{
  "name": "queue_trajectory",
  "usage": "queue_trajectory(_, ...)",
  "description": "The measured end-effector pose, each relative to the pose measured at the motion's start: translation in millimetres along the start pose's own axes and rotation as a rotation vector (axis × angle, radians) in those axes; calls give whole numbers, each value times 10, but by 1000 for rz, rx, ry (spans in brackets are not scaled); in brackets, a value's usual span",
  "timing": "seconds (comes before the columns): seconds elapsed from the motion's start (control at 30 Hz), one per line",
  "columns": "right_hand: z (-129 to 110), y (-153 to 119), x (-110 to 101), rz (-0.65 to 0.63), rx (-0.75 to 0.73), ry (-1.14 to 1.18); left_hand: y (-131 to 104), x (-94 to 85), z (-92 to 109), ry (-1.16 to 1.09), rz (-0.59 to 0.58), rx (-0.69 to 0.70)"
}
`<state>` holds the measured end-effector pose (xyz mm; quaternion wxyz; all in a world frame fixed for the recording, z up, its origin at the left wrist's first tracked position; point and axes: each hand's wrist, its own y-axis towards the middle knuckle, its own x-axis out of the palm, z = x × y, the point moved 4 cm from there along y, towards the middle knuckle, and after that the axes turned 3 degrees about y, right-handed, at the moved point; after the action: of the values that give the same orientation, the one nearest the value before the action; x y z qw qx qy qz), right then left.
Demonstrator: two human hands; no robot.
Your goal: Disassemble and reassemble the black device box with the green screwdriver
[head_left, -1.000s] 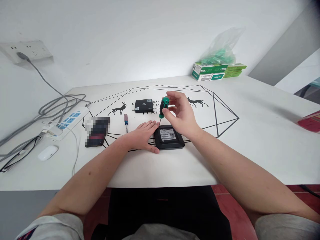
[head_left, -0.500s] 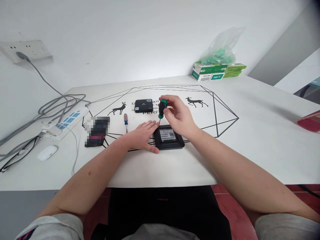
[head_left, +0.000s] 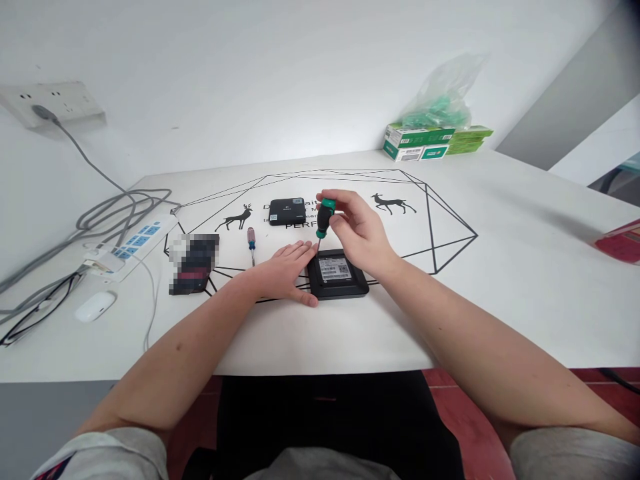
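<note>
A black plastic box (head_left: 345, 289) with a white printed label lies flat on the table in front of me. My right hand (head_left: 361, 232) grips a green-and-black screwdriver (head_left: 326, 219) by its handle. Its shaft points down, slightly tilted, with the tip at the box's far left corner; the exact contact is too small to make out. Against the box's left side rests my left hand (head_left: 286, 272), palm down, fingers stretched out and thumb apart. A second, flatter black box (head_left: 287, 211) with small stickers lies farther back. Left of my left hand lies a small screwdriver (head_left: 251, 240) with a reddish-and-blue handle.
At the left lie a blurred dark object (head_left: 196, 265), a power strip (head_left: 143, 241) with grey cables, a white earbud case (head_left: 95, 307) and glasses (head_left: 43, 310). Green-and-white cartons (head_left: 419, 141) under a plastic bag (head_left: 443, 100) stand at the back right. A red object (head_left: 620, 241) sits at the right edge.
The fingers of my right hand have shifted slightly on the screwdriver handle, which looks turned a little. My left hand and the box have stayed in place.
</note>
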<state>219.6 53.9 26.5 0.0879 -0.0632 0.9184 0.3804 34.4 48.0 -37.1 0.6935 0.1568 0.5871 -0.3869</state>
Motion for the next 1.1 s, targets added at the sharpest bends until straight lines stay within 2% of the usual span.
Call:
queue_trajectory(0.2,3,2,-20,11,-10,-125,-8,-20,24,-6,-8,-14)
queue_trajectory(0.8,66,19,-52,106,8,-39,11,19,-18,-4,10,-1)
queue_trajectory(1.1,73,-11,-16,45,-10,-49,11,26,-18,-13,23,8)
